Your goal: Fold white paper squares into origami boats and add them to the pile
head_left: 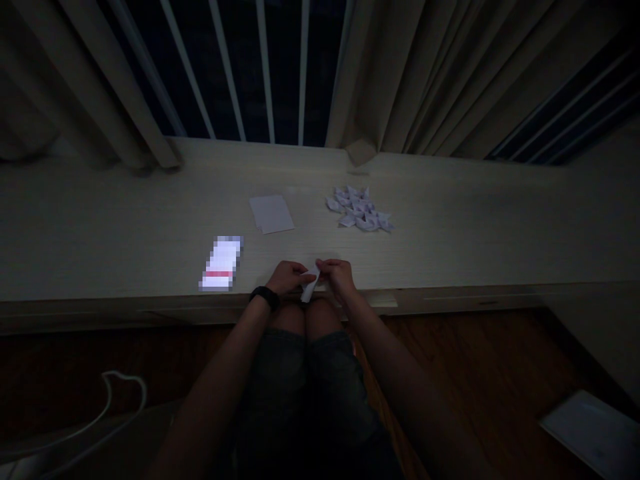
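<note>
Between my two hands, at the near edge of the pale ledge, is a small folded piece of white paper. My left hand, with a black band on its wrist, pinches the paper from the left. On the other side my right hand grips its upper right corner with thumb and fingers. Beyond them to the right lies a cluster of several folded paper pieces, pointed like little boats. A short stack of flat white paper sheets rests farther back, left of that cluster.
A lit phone, its screen blurred, lies left of my hands. Curtains and a barred window stand behind the ledge. Below are my knees, a white cable at left and a pale flat object at lower right.
</note>
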Demonstrator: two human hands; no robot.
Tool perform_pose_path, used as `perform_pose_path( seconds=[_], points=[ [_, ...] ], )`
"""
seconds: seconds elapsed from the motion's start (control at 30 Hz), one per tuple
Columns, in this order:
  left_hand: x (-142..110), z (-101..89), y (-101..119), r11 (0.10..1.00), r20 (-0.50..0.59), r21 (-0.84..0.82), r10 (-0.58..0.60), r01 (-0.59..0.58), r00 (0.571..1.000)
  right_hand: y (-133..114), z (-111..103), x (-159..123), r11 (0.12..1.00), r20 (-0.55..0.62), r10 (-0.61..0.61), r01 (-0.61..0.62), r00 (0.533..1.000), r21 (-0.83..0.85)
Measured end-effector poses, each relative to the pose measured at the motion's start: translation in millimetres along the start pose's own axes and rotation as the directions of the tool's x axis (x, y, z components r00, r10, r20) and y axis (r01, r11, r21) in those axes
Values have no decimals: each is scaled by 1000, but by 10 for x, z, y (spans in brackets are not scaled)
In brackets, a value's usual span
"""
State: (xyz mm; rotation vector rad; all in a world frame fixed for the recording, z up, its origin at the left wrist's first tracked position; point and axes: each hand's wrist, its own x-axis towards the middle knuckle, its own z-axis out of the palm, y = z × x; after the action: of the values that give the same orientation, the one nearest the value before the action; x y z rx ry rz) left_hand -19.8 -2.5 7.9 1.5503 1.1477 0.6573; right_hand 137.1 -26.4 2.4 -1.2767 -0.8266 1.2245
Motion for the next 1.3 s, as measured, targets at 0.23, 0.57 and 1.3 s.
perform_pose_path(
  seconds=[0.23,0.57,1.3],
  points=[
    [-11,0,3,996,34,-89,9,-6,999,43,-1,16,995,36,-43,46,998,-87],
    [13,13,-17,902,-126,-426,-137,71,983,46,-4,-22,976,189,-23,63,982,-208],
    [-20,-13,-34,990,-184,-139,-6,-20,983,122,-13,55,947,186,3,57,983,-316]
  ],
)
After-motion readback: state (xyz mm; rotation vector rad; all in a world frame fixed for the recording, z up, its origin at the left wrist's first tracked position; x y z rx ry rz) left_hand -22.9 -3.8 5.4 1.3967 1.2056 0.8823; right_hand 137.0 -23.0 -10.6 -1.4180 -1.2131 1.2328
